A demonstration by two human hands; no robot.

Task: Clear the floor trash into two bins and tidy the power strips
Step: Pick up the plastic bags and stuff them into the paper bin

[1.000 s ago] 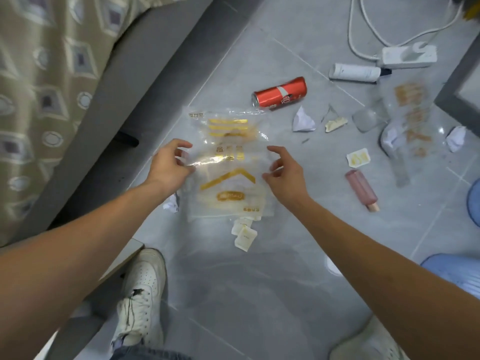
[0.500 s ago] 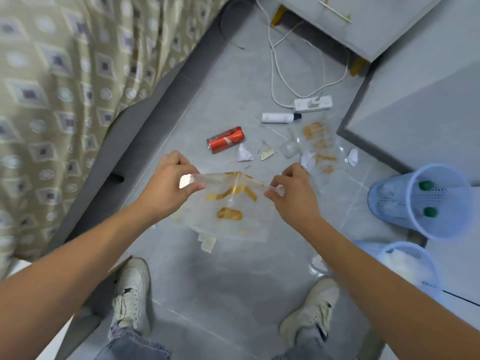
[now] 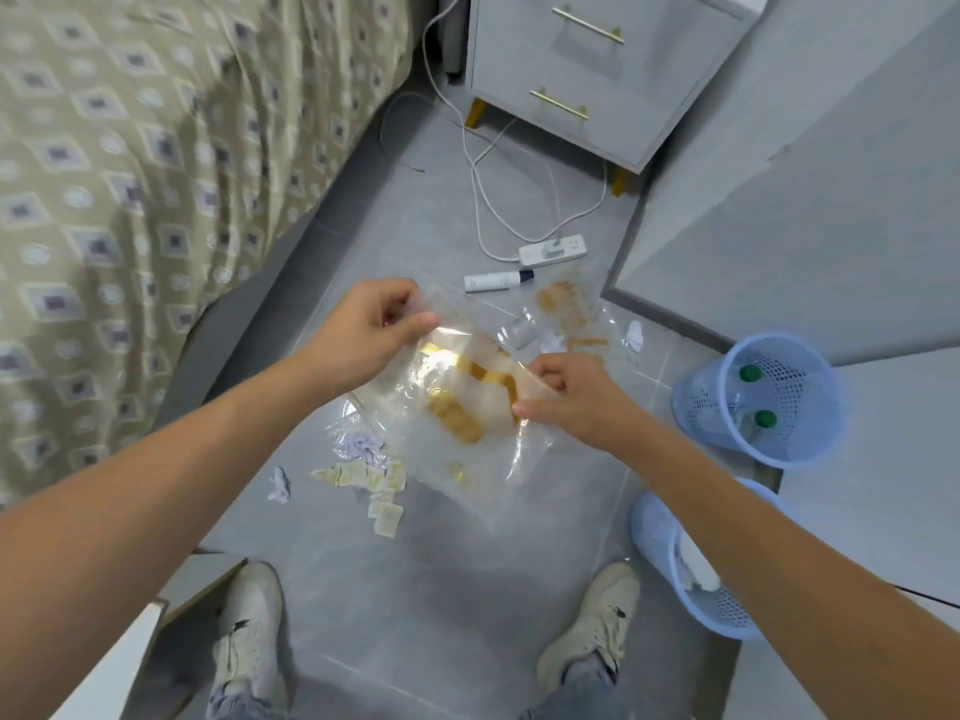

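Partly blurred: clear bag (image 3: pixel 467 407) pinched by left hand (image 3: pixel 363 332), right hand (image 3: pixel 571 402).

Grey tiled floor (image 3: pixel 322 553) between patterned bed (image 3: pixel 130 174) and white nightstand (image 3: pixel 597 75).

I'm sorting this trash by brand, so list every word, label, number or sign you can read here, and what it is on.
No text can be read.
Held bag: gold print, too blurred.
Second bag on the floor: orange print, blurred.
White tube: no legible label.
Sachets: too small.
Power strip: no marking to be made out.
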